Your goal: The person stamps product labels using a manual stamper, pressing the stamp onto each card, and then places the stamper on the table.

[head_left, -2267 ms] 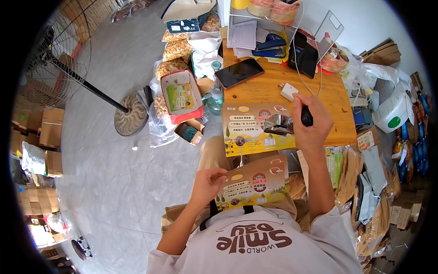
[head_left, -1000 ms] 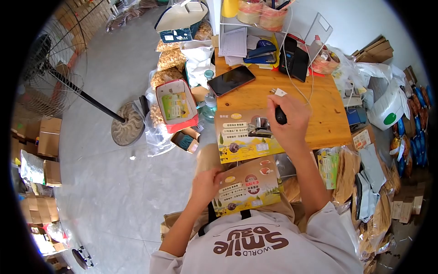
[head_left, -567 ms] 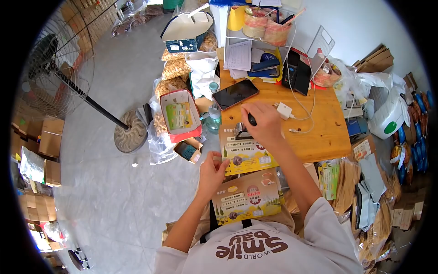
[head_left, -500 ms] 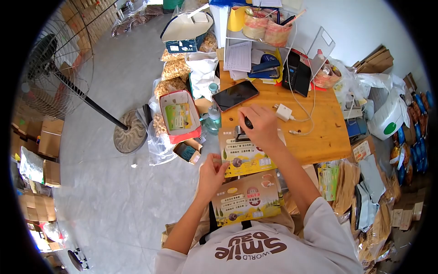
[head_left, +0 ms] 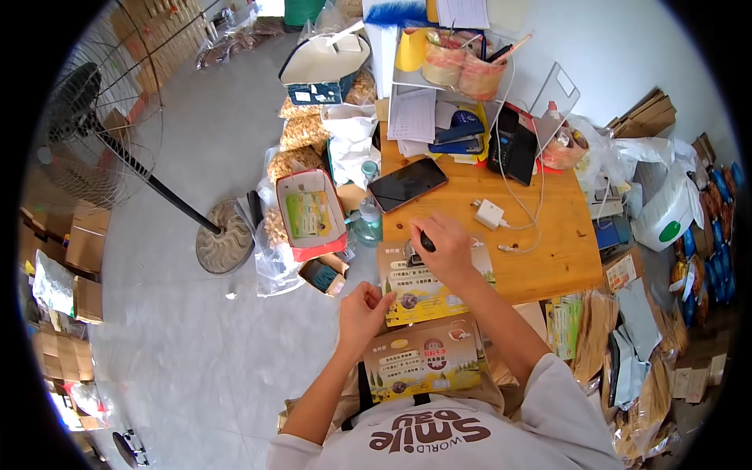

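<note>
My right hand (head_left: 446,249) is closed around the black knob of a metal-framed hand stamp (head_left: 413,255). The stamp is at the upper part of a brown and yellow printed package (head_left: 423,301), which lies flat at the table's front left corner. Its underside is hidden, so I cannot tell whether it touches the print. At the left edge of that package, the thumb and fingers of my left hand (head_left: 363,313) are pinched on it. Closer to my body, a second package of the same print (head_left: 427,356) lies over my lap.
On the wooden table (head_left: 540,251) are a phone (head_left: 408,186), a white charger (head_left: 490,214) with its cable, and a black handheld device (head_left: 513,145). Left of it stand a red-rimmed box (head_left: 311,211) and a bottle (head_left: 366,223). A fan (head_left: 227,235) stands on the floor.
The whole view has shifted, so the table sits lower in the frame. My right hand and the stamp have come slightly nearer to me over the package. My left hand stays at its edge.
</note>
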`<act>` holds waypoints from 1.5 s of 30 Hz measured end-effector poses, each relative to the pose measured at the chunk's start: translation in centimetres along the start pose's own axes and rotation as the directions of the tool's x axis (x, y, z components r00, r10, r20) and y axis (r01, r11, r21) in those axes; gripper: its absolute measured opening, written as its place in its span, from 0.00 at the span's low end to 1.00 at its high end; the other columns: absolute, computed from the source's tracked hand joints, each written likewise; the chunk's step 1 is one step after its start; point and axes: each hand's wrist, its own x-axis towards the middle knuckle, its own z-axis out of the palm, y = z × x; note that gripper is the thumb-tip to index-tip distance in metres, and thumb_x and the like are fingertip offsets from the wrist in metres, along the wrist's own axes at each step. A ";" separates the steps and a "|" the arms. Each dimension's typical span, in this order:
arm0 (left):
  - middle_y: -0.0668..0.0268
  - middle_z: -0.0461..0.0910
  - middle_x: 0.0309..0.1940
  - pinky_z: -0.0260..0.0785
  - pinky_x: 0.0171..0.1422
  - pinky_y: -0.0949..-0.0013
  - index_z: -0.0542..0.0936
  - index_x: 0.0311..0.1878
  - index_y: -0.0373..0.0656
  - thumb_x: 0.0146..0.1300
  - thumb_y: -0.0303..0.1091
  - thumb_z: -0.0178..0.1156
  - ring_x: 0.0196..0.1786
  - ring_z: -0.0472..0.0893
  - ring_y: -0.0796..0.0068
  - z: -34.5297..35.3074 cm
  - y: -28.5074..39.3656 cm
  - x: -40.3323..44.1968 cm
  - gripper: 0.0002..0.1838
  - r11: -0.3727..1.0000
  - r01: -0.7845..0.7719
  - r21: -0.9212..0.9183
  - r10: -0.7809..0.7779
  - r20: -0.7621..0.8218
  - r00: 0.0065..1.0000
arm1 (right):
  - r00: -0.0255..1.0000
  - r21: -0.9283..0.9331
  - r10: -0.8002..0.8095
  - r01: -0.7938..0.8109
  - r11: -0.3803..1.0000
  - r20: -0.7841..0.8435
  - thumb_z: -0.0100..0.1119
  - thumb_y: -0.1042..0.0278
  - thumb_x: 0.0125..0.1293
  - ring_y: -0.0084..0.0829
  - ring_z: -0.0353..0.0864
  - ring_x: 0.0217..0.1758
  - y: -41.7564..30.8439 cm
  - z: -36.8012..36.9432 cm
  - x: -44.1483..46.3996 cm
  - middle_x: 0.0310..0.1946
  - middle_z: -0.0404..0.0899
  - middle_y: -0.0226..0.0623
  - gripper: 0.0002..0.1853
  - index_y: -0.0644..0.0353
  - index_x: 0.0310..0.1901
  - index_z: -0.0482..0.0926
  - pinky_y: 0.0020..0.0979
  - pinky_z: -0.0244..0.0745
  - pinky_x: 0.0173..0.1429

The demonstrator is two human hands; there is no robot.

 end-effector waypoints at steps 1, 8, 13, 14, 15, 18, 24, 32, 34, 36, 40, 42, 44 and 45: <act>0.65 0.75 0.16 0.63 0.24 0.72 0.75 0.25 0.35 0.56 0.37 0.69 0.19 0.71 0.79 0.1 0.0 0.2 0.16 1.000 0.009 0.012 -0.009 0.005 1.000 | 1.000 -0.001 -0.010 0.010 1.000 -0.007 0.65 0.78 0.52 0.38 0.77 0.27 -0.3 -0.7 0.7 0.23 0.75 0.37 0.06 0.60 0.33 0.79 0.35 0.70 0.30; 0.64 0.76 0.15 0.64 0.23 0.71 0.78 0.25 0.34 0.55 0.36 0.69 0.18 0.73 0.78 0.4 -1.2 0.7 0.15 0.994 0.089 -0.066 -0.089 0.013 0.996 | 0.926 -0.061 0.105 -0.136 0.989 -0.362 0.63 0.80 0.55 0.35 0.79 0.27 -4.7 -9.9 4.9 0.27 0.80 0.37 0.07 0.62 0.37 0.81 0.29 0.73 0.33; 0.59 0.78 0.17 0.66 0.25 0.65 0.80 0.26 0.35 0.55 0.33 0.67 0.18 0.76 0.68 -0.2 -0.7 0.7 0.11 0.998 0.050 0.032 -0.051 0.018 0.999 | 0.945 -0.125 0.025 -0.069 0.990 -0.325 0.62 0.82 0.55 0.32 0.77 0.25 -4.7 -12.0 3.5 0.26 0.78 0.38 0.08 0.63 0.37 0.81 0.27 0.71 0.31; 0.59 0.78 0.17 0.66 0.25 0.65 0.80 0.26 0.35 0.55 0.33 0.67 0.18 0.76 0.68 -0.3 -0.2 0.7 0.11 0.998 0.050 0.031 -0.051 0.017 0.999 | 0.950 -0.130 0.025 -0.069 0.989 -0.310 0.62 0.82 0.55 0.31 0.77 0.25 -4.6 -12.1 3.2 0.25 0.77 0.38 0.08 0.63 0.38 0.81 0.26 0.71 0.31; 0.57 0.78 0.18 0.67 0.27 0.62 0.80 0.26 0.35 0.55 0.33 0.66 0.20 0.77 0.63 -0.4 0.5 0.5 0.10 0.993 -0.009 0.116 0.010 -0.006 1.000 | 0.951 -0.130 0.028 -0.071 0.989 -0.308 0.62 0.82 0.55 0.31 0.77 0.25 -4.4 -12.3 2.9 0.25 0.77 0.38 0.08 0.63 0.38 0.81 0.26 0.71 0.31; 0.53 0.78 0.20 0.68 0.30 0.57 0.80 0.26 0.36 0.57 0.33 0.63 0.25 0.79 0.54 -0.6 1.9 0.1 0.10 0.948 -0.125 0.294 0.143 -0.040 0.989 | 0.956 -0.149 0.074 -0.121 0.981 -0.284 0.62 0.82 0.56 0.28 0.77 0.25 -4.3 -12.7 1.8 0.26 0.78 0.37 0.09 0.63 0.39 0.81 0.26 0.70 0.30; 0.49 0.77 0.21 0.66 0.31 0.50 0.78 0.27 0.37 0.59 0.32 0.60 0.28 0.78 0.47 -0.7 2.2 -0.7 0.09 0.897 -0.214 0.387 0.271 -0.098 0.958 | 0.942 -0.078 0.175 -0.205 0.976 -0.286 0.61 0.83 0.57 0.22 0.72 0.24 -5.3 -13.3 1.5 0.25 0.76 0.33 0.08 0.62 0.39 0.82 0.23 0.65 0.28; 0.72 0.70 0.18 0.56 0.25 0.77 0.74 0.30 0.34 0.64 0.20 0.55 0.24 0.63 0.90 -1.4 0.8 -0.6 0.06 0.978 -0.200 -0.055 0.193 -0.100 0.976 | 0.949 -0.134 0.093 -0.139 0.981 -0.301 0.61 0.83 0.56 0.24 0.72 0.23 -5.0 -13.4 1.5 0.24 0.75 0.33 0.09 0.63 0.39 0.82 0.23 0.64 0.28; 0.73 0.71 0.19 0.57 0.26 0.78 0.74 0.31 0.34 0.65 0.20 0.55 0.24 0.64 0.90 -1.9 0.8 -1.4 0.05 0.988 -0.127 -0.084 0.124 -0.036 0.992 | 0.951 -0.152 0.085 -0.136 0.979 -0.297 0.62 0.83 0.56 0.25 0.72 0.23 -5.0 -13.3 1.7 0.24 0.76 0.34 0.09 0.63 0.39 0.82 0.23 0.65 0.28; 0.73 0.72 0.20 0.57 0.26 0.78 0.74 0.31 0.35 0.65 0.20 0.54 0.24 0.65 0.90 -2.0 0.4 -2.4 0.05 0.993 -0.049 -0.105 0.053 0.031 0.998 | 0.951 -0.120 0.048 -0.088 0.989 -0.306 0.62 0.84 0.55 0.26 0.75 0.24 -5.0 -12.9 1.9 0.25 0.77 0.36 0.09 0.63 0.38 0.82 0.24 0.68 0.29; 0.68 0.70 0.16 0.58 0.25 0.74 0.74 0.29 0.33 0.63 0.22 0.56 0.22 0.63 0.87 -2.0 -0.8 -5.0 0.06 0.966 0.054 -0.255 -0.042 0.054 0.998 | 0.954 -0.078 0.052 -0.079 0.994 -0.296 0.62 0.84 0.54 0.29 0.78 0.25 -5.0 -11.8 2.2 0.26 0.78 0.39 0.08 0.63 0.36 0.81 0.27 0.71 0.30; 0.67 0.70 0.16 0.58 0.25 0.74 0.73 0.29 0.33 0.63 0.22 0.56 0.22 0.63 0.87 -2.6 -1.3 -6.7 0.07 0.963 0.108 -0.247 -0.090 0.084 0.992 | 0.965 -0.135 0.035 -0.072 0.988 -0.259 0.63 0.83 0.52 0.35 0.80 0.26 -4.2 -10.8 1.8 0.26 0.79 0.40 0.08 0.63 0.35 0.81 0.30 0.73 0.31; 0.63 0.69 0.16 0.58 0.25 0.73 0.72 0.28 0.33 0.63 0.22 0.56 0.22 0.62 0.83 -3.3 -2.1 -8.6 0.08 0.985 0.144 -0.092 -0.126 0.173 0.977 | 0.969 -0.116 -0.009 -0.020 0.993 -0.246 0.64 0.82 0.51 0.37 0.80 0.27 -3.5 -9.7 2.1 0.27 0.80 0.40 0.08 0.63 0.34 0.81 0.32 0.74 0.32; 0.63 0.69 0.16 0.58 0.25 0.73 0.72 0.28 0.33 0.63 0.22 0.56 0.22 0.62 0.83 -3.5 -2.7 -9.5 0.08 0.985 0.144 -0.091 -0.126 0.172 0.977 | 0.971 -0.098 -0.054 0.031 0.995 -0.233 0.64 0.81 0.51 0.39 0.80 0.27 -3.2 -9.0 2.1 0.27 0.80 0.39 0.08 0.63 0.34 0.80 0.33 0.74 0.33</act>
